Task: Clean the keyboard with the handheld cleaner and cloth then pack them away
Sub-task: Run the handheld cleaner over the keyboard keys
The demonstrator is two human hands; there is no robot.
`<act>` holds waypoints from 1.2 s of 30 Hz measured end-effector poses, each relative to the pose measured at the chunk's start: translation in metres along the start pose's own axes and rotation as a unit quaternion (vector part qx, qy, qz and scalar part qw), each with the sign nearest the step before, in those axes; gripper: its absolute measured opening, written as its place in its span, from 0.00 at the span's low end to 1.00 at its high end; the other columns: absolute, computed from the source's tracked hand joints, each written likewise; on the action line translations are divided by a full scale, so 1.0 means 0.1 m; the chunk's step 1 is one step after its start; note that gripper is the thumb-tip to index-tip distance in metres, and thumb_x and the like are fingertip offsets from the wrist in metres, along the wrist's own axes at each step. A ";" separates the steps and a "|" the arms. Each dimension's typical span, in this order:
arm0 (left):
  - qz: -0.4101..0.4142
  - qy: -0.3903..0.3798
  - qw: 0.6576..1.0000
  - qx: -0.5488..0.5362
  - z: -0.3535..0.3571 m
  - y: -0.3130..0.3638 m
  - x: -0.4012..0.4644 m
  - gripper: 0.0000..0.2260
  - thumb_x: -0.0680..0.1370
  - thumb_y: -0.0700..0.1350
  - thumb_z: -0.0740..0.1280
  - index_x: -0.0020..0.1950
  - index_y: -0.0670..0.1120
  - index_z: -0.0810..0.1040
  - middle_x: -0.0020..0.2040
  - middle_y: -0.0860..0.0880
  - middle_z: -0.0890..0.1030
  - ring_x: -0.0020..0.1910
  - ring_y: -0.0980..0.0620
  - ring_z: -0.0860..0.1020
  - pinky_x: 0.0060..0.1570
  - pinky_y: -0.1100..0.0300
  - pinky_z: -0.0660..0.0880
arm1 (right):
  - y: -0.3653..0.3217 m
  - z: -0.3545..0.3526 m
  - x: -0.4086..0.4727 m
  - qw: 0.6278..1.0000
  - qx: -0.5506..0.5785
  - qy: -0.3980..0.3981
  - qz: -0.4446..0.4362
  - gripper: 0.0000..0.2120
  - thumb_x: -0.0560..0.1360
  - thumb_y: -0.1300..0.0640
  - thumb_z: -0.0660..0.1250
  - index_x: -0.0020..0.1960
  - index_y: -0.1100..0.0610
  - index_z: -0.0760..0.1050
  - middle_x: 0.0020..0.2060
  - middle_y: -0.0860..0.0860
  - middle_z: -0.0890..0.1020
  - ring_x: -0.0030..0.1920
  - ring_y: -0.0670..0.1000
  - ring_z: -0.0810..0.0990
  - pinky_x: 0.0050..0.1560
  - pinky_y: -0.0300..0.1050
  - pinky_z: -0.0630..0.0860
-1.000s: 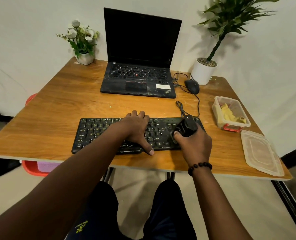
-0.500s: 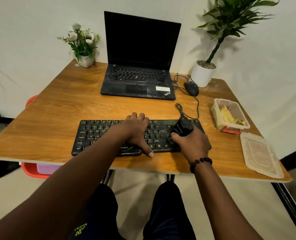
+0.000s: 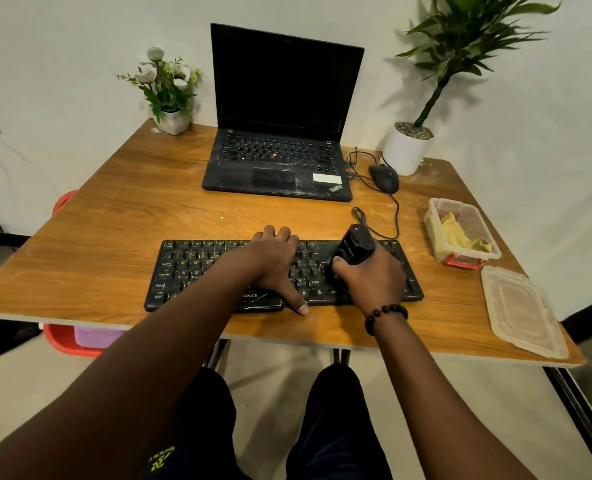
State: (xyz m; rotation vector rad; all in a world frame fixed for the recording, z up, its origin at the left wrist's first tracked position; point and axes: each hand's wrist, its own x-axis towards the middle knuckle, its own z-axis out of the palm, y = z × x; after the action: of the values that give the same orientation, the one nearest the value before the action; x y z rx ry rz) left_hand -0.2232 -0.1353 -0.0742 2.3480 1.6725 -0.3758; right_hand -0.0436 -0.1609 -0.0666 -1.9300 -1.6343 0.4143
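Fingers (image 3: 351, 268) of our right hand (image 3: 374, 278) are curled round the black handheld cleaner (image 3: 355, 249), which stands tilted over the right part of the black keyboard (image 3: 197, 268); we cannot tell whether its lower end touches the keys. Our left hand (image 3: 273, 265) lies flat on the keyboard's middle, fingers straight and pressing down, with the thumb reaching over the keyboard's near edge onto the wooden worktop (image 3: 114, 237). The keyboard lies near the worktop's front edge. To the right of the keyboard stands a clear plastic container (image 3: 460, 233) with a yellow cloth (image 3: 459, 233) inside it, and just nearer than that lies the container's lid (image 3: 523, 310), off and flat on the worktop. Beyond the keyboard sits an open black laptop (image 3: 280, 133) with a dark screen, and a wired black mouse (image 3: 384, 178) lies just to its right. A beaded bracelet (image 3: 386, 315) circles our right wrist.
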 end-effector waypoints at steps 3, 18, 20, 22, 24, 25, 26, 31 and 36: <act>0.003 0.001 1.000 -0.005 0.01 0.00 0.01 0.61 0.59 0.75 0.72 0.80 0.43 0.52 0.76 0.43 0.58 0.73 0.40 0.58 0.73 0.42 0.61 | 0.00 0.05 -0.02 0.998 0.017 -0.058 -0.024 0.17 0.65 0.44 0.74 0.48 0.52 0.77 0.42 0.48 0.82 0.43 0.50 0.80 0.44 0.46 0.79; -0.001 0.000 1.000 -0.027 0.05 -0.02 0.05 0.62 0.58 0.75 0.73 0.80 0.44 0.51 0.77 0.44 0.57 0.74 0.40 0.56 0.73 0.41 0.58 | -0.04 -0.17 0.32 0.973 -0.132 -0.112 -0.151 0.17 0.67 0.49 0.74 0.51 0.55 0.76 0.43 0.51 0.81 0.46 0.54 0.79 0.40 0.43 0.71; -0.002 0.002 1.000 -0.025 0.05 -0.03 0.05 0.62 0.58 0.75 0.73 0.80 0.44 0.51 0.77 0.44 0.57 0.74 0.40 0.56 0.73 0.41 0.59 | -0.05 -0.20 0.37 0.975 -0.108 -0.122 -0.152 0.18 0.67 0.49 0.74 0.53 0.55 0.77 0.44 0.51 0.82 0.46 0.53 0.79 0.41 0.43 0.73; -0.001 0.002 1.000 -0.024 0.05 -0.03 0.05 0.62 0.58 0.75 0.73 0.80 0.44 0.52 0.77 0.45 0.57 0.74 0.40 0.56 0.73 0.41 0.59 | -0.07 -0.15 0.33 0.980 -0.065 -0.110 -0.154 0.18 0.67 0.50 0.75 0.53 0.54 0.77 0.44 0.49 0.82 0.45 0.51 0.79 0.42 0.43 0.74; -0.001 0.001 1.000 -0.018 0.05 -0.03 0.05 0.62 0.58 0.75 0.73 0.80 0.44 0.52 0.76 0.44 0.58 0.74 0.40 0.57 0.73 0.42 0.60 | -0.07 -0.11 0.28 0.974 -0.049 -0.132 -0.176 0.17 0.67 0.49 0.75 0.53 0.53 0.77 0.44 0.47 0.81 0.45 0.49 0.78 0.42 0.42 0.74; -0.001 -0.001 1.000 -0.018 0.05 -0.02 0.05 0.62 0.58 0.75 0.73 0.80 0.44 0.52 0.77 0.45 0.58 0.74 0.40 0.57 0.73 0.41 0.59 | -0.07 -0.12 0.28 0.966 -0.058 -0.161 -0.193 0.17 0.67 0.49 0.75 0.53 0.53 0.77 0.44 0.47 0.82 0.45 0.49 0.78 0.42 0.43 0.74; -0.002 -0.003 1.000 -0.021 0.04 -0.02 0.05 0.62 0.58 0.75 0.73 0.80 0.44 0.51 0.77 0.45 0.57 0.74 0.40 0.56 0.73 0.41 0.59 | -0.08 -0.17 0.30 0.954 -0.079 -0.197 -0.210 0.17 0.67 0.50 0.75 0.53 0.54 0.77 0.45 0.48 0.82 0.45 0.50 0.79 0.43 0.44 0.76; -0.002 -0.009 1.000 -0.019 0.04 -0.02 0.06 0.62 0.58 0.75 0.73 0.80 0.44 0.51 0.77 0.45 0.56 0.74 0.39 0.56 0.73 0.41 0.59 | -0.14 -0.37 0.50 0.930 -0.136 -0.235 -0.247 0.18 0.67 0.51 0.76 0.54 0.55 0.78 0.46 0.49 0.82 0.47 0.50 0.80 0.48 0.48 0.79; -0.002 -0.008 1.000 -0.024 0.04 -0.03 0.05 0.62 0.59 0.75 0.73 0.80 0.44 0.51 0.76 0.45 0.57 0.74 0.40 0.57 0.73 0.41 0.60 | -0.13 -0.24 0.42 0.929 -0.075 -0.247 -0.266 0.16 0.67 0.51 0.76 0.53 0.53 0.77 0.45 0.47 0.83 0.46 0.48 0.80 0.46 0.42 0.76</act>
State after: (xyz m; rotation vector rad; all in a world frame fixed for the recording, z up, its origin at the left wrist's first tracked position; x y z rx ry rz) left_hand -0.2252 -0.1312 -0.0801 2.3023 1.6603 -0.3497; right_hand -0.0312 -0.1245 -0.0348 -1.4515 -2.4867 0.5913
